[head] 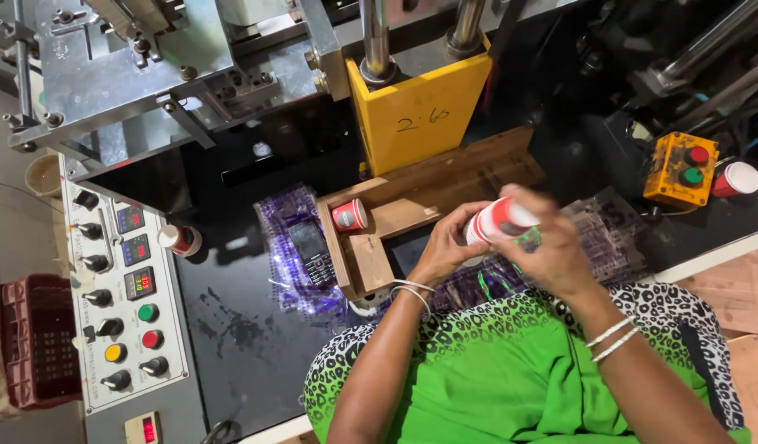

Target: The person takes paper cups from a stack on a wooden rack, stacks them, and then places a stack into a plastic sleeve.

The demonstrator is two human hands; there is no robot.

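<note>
Red-and-white paper cups (500, 219) sit stacked between our hands, held above the dark bench (239, 329). Our left hand (447, 247) grips the stack's near end, fingers curled around it; our right hand (547, 242), blurred, closes over its top. Another cup (349, 215) lies in the wooden tray (445, 185), beside a phone (312, 251).

The right hand (551, 242) is blurry and hides part of the red and white cup (498, 220); both elbows are cut off at the near edge
</note>
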